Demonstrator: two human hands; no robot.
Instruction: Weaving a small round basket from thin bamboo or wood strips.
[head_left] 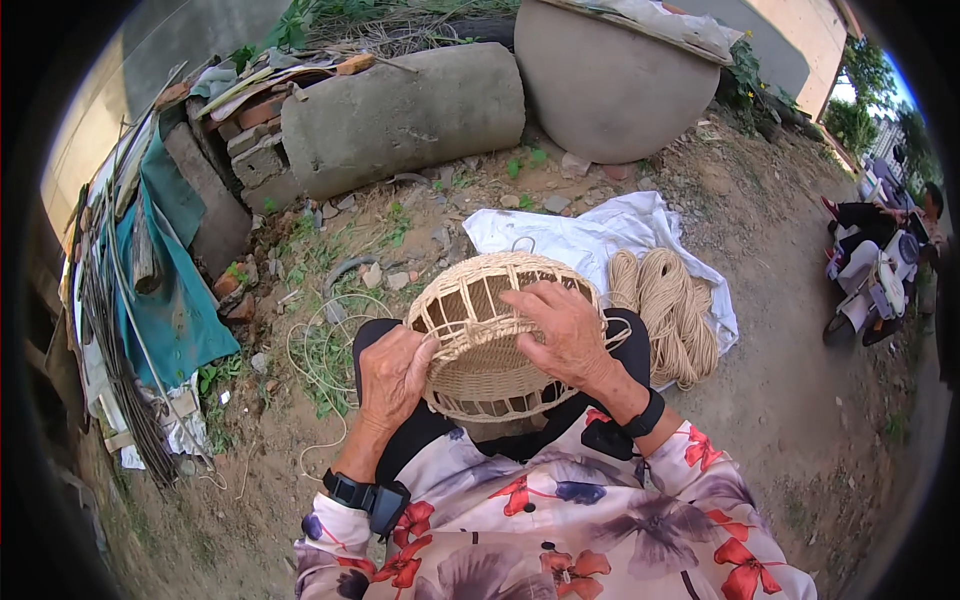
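Note:
A pale woven basket (pixel 490 375) rests tilted in my lap, with open gaps between uprights around its rim bands. At its left edge my left hand (pixel 393 375) is closed, thumb and fingers pinching the braided rim. My right hand (pixel 562 335) reaches over the rim from the right, its fingers bent around the woven strands; their tips are partly hidden. A thin loose cord (pixel 345 430) trails over the ground to the left of my knee, near my left hand.
Coiled hanks of tan cord (pixel 665 315) lie on a white sack (pixel 550 232) beyond my right knee. A concrete cylinder (pixel 405 120), a large round vat (pixel 620 85) and a teal cloth (pixel 165 270) stand around. At the right, a person is beside a parked scooter (pixel 875 275).

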